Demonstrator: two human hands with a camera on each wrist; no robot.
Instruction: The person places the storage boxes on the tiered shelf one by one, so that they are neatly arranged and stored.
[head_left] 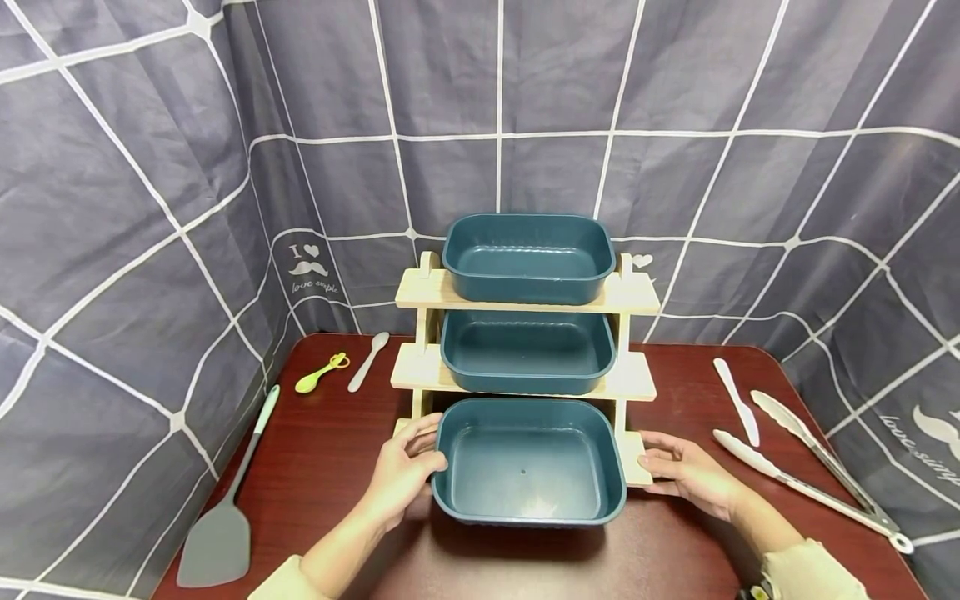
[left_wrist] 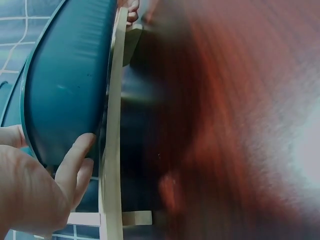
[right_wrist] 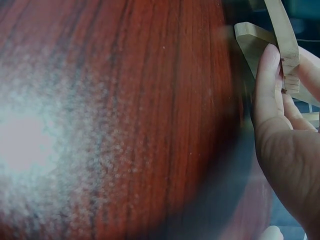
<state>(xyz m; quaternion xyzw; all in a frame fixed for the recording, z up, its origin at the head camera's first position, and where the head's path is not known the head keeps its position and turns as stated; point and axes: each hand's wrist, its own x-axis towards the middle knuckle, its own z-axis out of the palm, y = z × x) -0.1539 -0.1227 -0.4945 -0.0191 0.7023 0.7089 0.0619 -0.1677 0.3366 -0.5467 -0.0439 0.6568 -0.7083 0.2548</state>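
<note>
A three-tier wooden rack stands on the dark red table. Each tier carries an empty teal tray: top, middle and bottom. My left hand grips the left side of the bottom tray. In the left wrist view its fingers lie against the tray's wall, beside the rack's shelf board. My right hand holds the right end of the bottom shelf. In the right wrist view its fingers pinch the wooden board.
A grey spatula, a green spoon and a white spoon lie left of the rack. A white knife and tongs lie to its right. Grey checked cloth walls in the table on three sides.
</note>
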